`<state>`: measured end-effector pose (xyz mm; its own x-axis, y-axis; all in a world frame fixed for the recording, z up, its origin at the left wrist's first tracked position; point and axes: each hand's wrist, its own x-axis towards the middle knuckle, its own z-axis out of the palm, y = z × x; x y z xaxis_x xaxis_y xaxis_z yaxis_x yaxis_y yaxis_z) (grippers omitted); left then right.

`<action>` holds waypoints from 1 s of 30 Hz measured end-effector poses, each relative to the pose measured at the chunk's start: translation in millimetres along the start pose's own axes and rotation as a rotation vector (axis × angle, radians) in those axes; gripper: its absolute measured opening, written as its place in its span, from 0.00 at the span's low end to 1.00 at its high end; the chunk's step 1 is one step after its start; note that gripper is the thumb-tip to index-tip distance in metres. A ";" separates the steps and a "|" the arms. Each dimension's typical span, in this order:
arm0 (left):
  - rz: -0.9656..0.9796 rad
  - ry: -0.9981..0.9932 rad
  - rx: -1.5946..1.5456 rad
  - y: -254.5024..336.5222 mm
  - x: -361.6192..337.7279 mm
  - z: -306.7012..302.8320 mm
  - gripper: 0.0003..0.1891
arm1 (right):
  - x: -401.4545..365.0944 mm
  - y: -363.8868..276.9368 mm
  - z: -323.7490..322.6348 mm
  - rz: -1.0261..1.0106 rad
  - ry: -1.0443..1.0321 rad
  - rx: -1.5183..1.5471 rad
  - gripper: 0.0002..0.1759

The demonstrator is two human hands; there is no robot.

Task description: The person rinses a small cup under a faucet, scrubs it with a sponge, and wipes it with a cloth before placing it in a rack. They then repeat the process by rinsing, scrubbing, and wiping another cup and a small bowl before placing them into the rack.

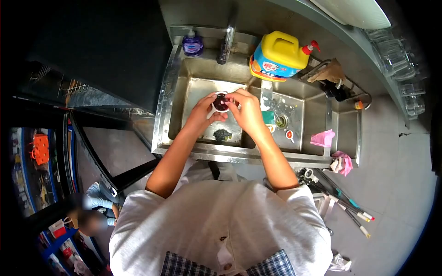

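Over the left basin of the steel sink [159, 115], my left hand [202, 112] is closed around a small white handled cup [212, 112] with dark red inside. My right hand [245, 106] comes in from the other side, its fingers bent together at the cup's rim and over the dark red part. What those fingertips pinch, if anything, is too small to make out. Below the hands, a dark mesh scouring pad [222, 135] lies on the basin floor. A green pad [268, 117] and a small white handled dish with red in it [289, 135] are in the middle basin.
Behind the basins stand a purple soap bottle [192, 44], a faucet [225, 46] and a yellow detergent jug [279, 55]. Pink cloths [323, 138] hang at the right. Glasses [396, 57] line the upper right shelf. Another person [99, 202] is at the lower left.
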<state>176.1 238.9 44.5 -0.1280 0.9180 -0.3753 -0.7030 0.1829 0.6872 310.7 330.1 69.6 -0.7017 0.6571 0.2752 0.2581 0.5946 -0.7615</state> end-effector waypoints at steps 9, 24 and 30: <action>0.081 -0.031 -0.069 -1.1 -9.1 -11.9 0.15 | 8.5 -15.4 2.0 -0.106 -0.086 0.111 0.11; 0.039 0.131 -0.029 -38.1 27.6 -50.0 0.11 | 49.2 102.1 31.2 0.376 -0.097 0.611 0.05; -0.012 0.207 -0.099 -58.3 65.3 -97.3 0.13 | 143.1 197.3 87.1 0.365 0.387 0.833 0.09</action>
<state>140.7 254.0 -80.6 -0.2531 0.8224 -0.5095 -0.7693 0.1483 0.6215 203.4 501.1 -92.3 -0.3684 0.9297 0.0011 -0.2389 -0.0936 -0.9665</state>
